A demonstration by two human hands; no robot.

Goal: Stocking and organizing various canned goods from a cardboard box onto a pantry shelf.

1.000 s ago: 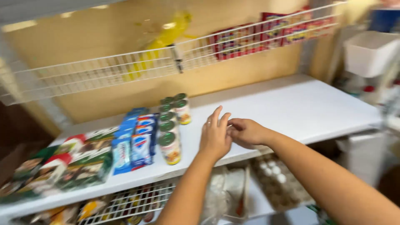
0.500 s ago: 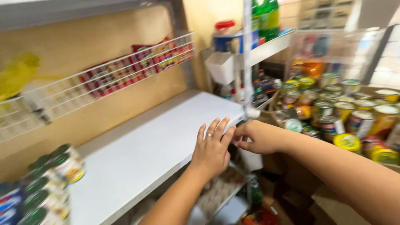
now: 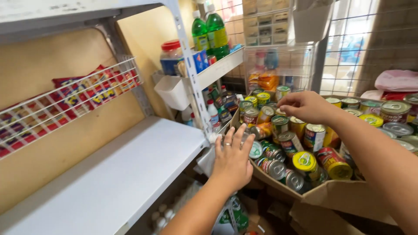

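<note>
Cardboard box [image 3: 331,198] at lower right of the frame, filled with tins [image 3: 287,139] of mixed colours, some upright, some tipped on their sides. Right hand [image 3: 305,105] at centre right, above the tins near the middle of the box, fingers curled and pinched together over a green-lidded tin [image 3: 281,123]; contact with that tin cannot be confirmed. Left hand [image 3: 233,159] at lower centre, open, fingers spread, palm down at the near-left corner of the box, just beside a tin lying on its side [image 3: 256,150]; ring visible on one finger. White shelf [image 3: 109,174] across the lower left, bare surface, with a wire rack [image 3: 65,104] of red packets above it at centre left. White bin [image 3: 172,91] hung from the upright post at upper centre. Higher shelf at top centre carrying two green bottles [image 3: 209,32], a jar with red lid [image 3: 170,56] and a blue carton [image 3: 200,61]. Clear plastic drawers [image 3: 272,65] behind the box, orange packets inside. Pink cloth [image 3: 398,80] at the right edge.
</note>
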